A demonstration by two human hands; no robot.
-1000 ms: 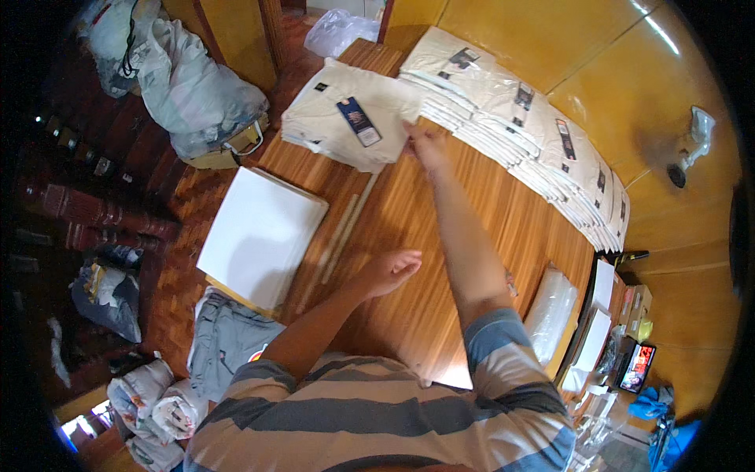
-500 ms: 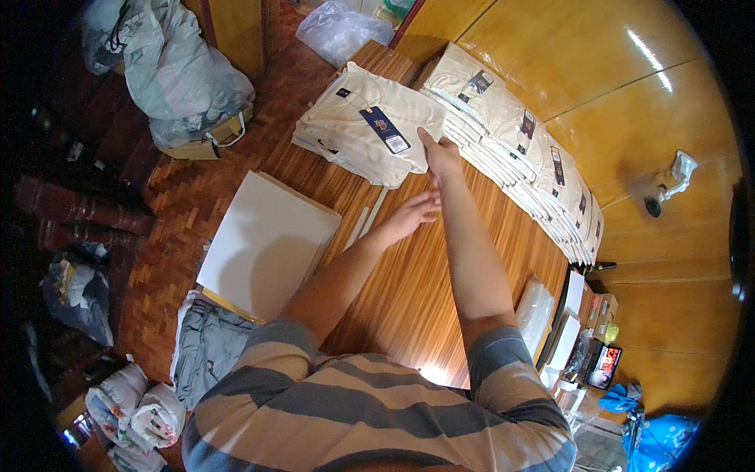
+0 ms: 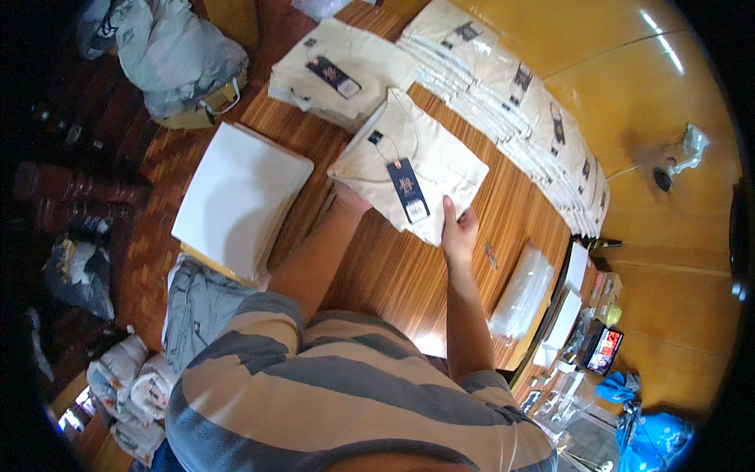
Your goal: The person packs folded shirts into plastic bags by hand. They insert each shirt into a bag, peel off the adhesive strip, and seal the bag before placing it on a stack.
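Between my hands, above the wooden table (image 3: pixel 377 271), is a folded cream shirt (image 3: pixel 452 161) with a dark hang tag (image 3: pixel 407 191) on a cord. My right hand (image 3: pixel 459 234) is closed on its near right edge, thumb on top. Under its left corner lies my left hand (image 3: pixel 351 198), most of its fingers hidden by the cloth. Beyond it sits a stack of similar folded shirts (image 3: pixel 377 67), its top one also tagged. Along the right of the table runs a long row of bagged folded shirts (image 3: pixel 503 102).
Left of my left arm is a stack of white sheets (image 3: pixel 240 189), with grey folded garments (image 3: pixel 200 303) nearer. Clear plastic bags (image 3: pixel 523 291) lie by the table's right edge. A lit screen (image 3: pixel 605 350) stands at the lower right. A filled grey bag (image 3: pixel 177 63) sits on the floor.
A folded shirt has come off the far stack and nearer to me. My right hand drew back with it, and my left hand moved left, under its corner. The view has shifted.
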